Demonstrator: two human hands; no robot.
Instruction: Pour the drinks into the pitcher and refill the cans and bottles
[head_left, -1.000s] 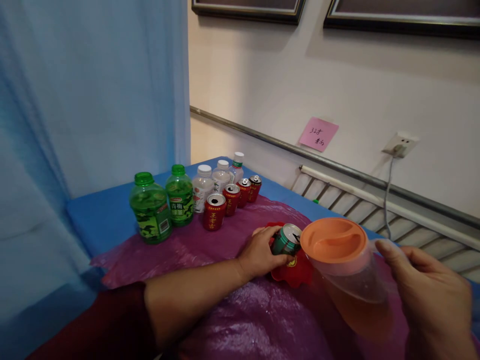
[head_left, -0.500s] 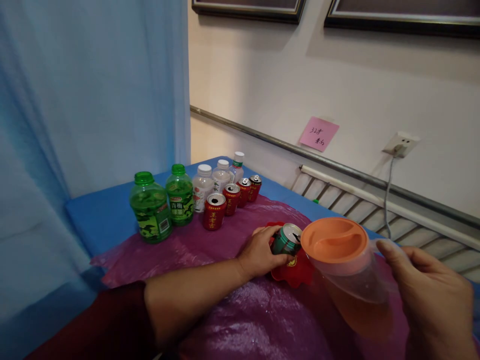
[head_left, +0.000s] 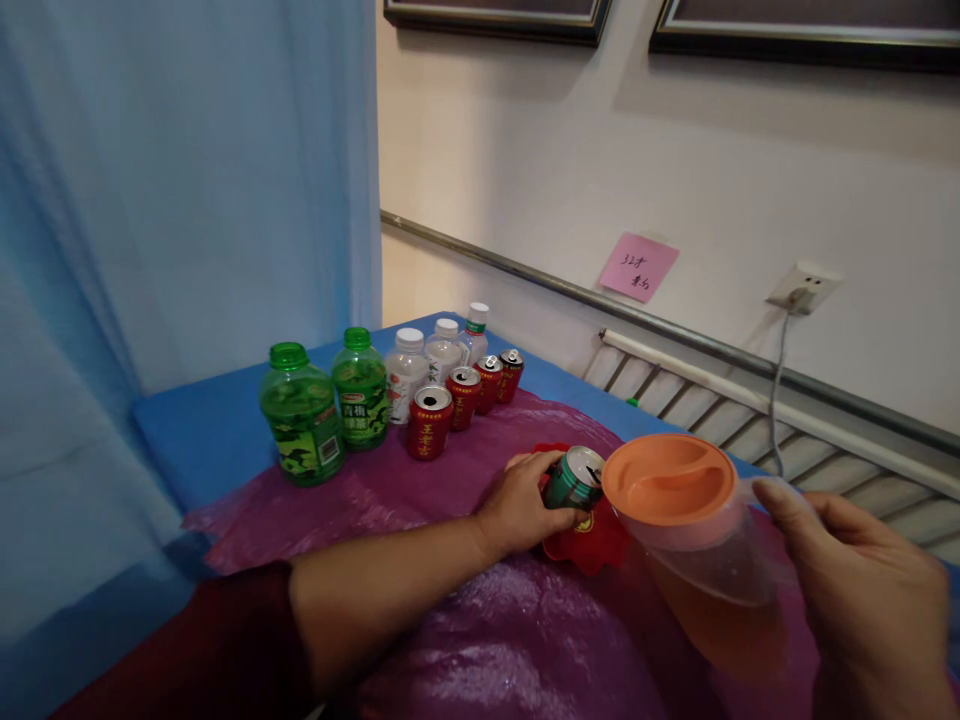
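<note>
Head view | left hand (head_left: 519, 506) clamped on can (head_left: 573, 482) | right hand (head_left: 874, 580) gripping tilted jug (head_left: 694, 550), at can's 3 o'clock

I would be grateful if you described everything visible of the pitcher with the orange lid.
The pitcher looks like clear plastic, with a round orange lid bearing a curved ridge between recesses. Brownish liquid shows in its lower part. It tilts leftward over the purple sheet, its top close to the green can; whether they touch is unclear. The right grip holds it by the handle, partly hidden.
</note>
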